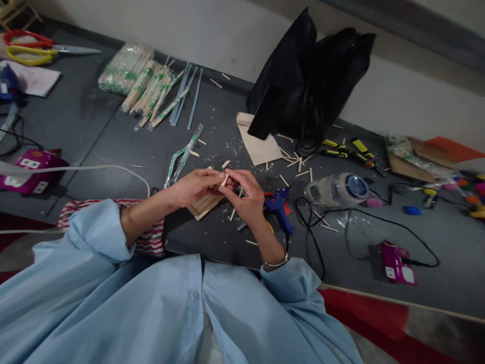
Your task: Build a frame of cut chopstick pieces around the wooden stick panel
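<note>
Both my hands meet near the middle of the table, fingers closed around short pale wooden stick pieces (225, 180). My left hand (197, 187) pinches from the left, its fingertips at the piece. From the other side my right hand (245, 194) grips the same piece between thumb and fingers. Under them lies a small slatted panel of wooden sticks (204, 206), partly hidden by my hands. Just right of my right hand rests a blue glue gun (279, 210). Another short stick piece (226, 164) shows just above my fingertips.
Wrapped chopsticks (151, 93) and grey-blue strips (184, 93) lie at the back left, near scissors (49, 49). A black bag (303, 86) stands behind. A clear plastic bottle (335, 190), black cables, cutters (352, 151) and a purple power socket (397, 264) occupy the right.
</note>
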The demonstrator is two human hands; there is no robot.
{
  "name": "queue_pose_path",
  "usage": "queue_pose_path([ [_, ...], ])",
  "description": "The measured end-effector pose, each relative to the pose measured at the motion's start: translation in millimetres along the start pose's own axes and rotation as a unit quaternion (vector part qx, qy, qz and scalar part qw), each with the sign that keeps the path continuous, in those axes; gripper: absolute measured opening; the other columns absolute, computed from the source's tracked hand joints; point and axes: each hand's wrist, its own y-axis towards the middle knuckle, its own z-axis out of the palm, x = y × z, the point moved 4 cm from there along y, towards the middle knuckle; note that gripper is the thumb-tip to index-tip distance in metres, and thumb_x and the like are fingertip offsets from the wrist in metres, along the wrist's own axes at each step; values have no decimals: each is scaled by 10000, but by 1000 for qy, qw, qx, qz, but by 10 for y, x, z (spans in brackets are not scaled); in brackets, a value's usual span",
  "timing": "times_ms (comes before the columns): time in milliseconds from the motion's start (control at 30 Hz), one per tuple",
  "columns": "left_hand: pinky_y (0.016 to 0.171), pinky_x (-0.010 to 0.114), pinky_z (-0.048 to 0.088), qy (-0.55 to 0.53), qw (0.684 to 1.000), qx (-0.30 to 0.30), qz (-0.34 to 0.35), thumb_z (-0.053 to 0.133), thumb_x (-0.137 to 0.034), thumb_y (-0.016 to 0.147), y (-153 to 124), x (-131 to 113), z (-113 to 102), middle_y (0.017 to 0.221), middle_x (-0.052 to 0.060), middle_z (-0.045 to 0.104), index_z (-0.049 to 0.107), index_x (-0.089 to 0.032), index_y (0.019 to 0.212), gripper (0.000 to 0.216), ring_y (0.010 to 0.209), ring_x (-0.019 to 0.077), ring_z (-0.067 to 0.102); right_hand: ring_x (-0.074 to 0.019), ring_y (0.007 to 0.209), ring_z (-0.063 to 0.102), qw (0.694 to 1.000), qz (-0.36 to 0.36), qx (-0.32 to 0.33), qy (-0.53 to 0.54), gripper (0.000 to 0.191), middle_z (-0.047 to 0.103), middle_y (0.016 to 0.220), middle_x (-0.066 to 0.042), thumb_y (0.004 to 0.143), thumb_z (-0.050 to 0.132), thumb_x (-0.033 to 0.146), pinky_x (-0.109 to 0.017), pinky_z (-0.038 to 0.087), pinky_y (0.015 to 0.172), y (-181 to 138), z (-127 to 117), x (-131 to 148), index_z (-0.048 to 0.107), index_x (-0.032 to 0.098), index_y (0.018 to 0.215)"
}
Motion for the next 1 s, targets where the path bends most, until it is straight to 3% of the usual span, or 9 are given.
queue_pose_path([
  [400,798,284,525,0,1000,-17,-9,906,-439,637,-18,30,-5,832,54,747,757,-124,805,387,775,135,670,-217,1026,670,1000,-14,10,-24,307,711,1110,-62,904,679,403,-392,575,894,-9,4,13,696,269,1180],
  [500,799,295,533,49,999,-12,9,815,-544,728,-11,-18,-11,864,83,753,759,-122,861,446,796,151,681,-209,1037,664,999,-24,-5,-25,321,706,1127,-63,909,678,397,-375,572,900,-13,-7,9,690,265,1200],
  [600,789,306,529,180,977,-80,86,627,-553,892,21,-182,-125,912,109,757,751,-122,973,456,809,163,679,-193,968,666,998,-6,-53,-39,340,697,1128,-63,931,642,369,-353,578,855,-4,-40,-69,667,266,1254],
  [667,800,310,518,328,915,-168,166,599,-413,928,38,-358,-254,947,103,757,737,-130,1031,332,826,166,664,-190,915,663,995,27,-75,-61,354,690,1109,-67,943,602,346,-351,581,818,7,-51,-174,651,260,1283],
  [733,894,343,496,497,807,-226,224,584,-255,914,64,-518,-360,1041,107,753,738,-141,1051,235,935,191,655,-201,916,659,991,61,-77,-96,364,685,1099,-76,941,567,317,-368,578,838,18,-47,-295,645,248,1290],
  [833,981,414,458,674,662,-232,230,519,-161,910,150,-613,-484,1138,133,732,738,-137,1075,274,1063,247,630,-225,961,655,981,93,-62,-161,379,692,1109,-87,923,551,283,-414,549,929,22,-37,-447,642,242,1289],
  [900,996,436,449,739,601,-218,214,482,-145,913,199,-607,-535,1165,136,719,738,-147,1068,299,1082,262,622,-233,965,655,975,99,-54,-191,393,709,1073,-85,920,546,269,-425,533,950,20,-39,-502,632,233,1302],
  [1000,978,431,456,788,545,-214,192,444,-149,923,211,-585,-543,1123,148,707,741,-136,1020,313,1056,265,619,-228,924,659,973,99,-50,-201,408,725,975,-69,928,537,265,-403,531,922,21,-48,-522,610,216,1327],
])
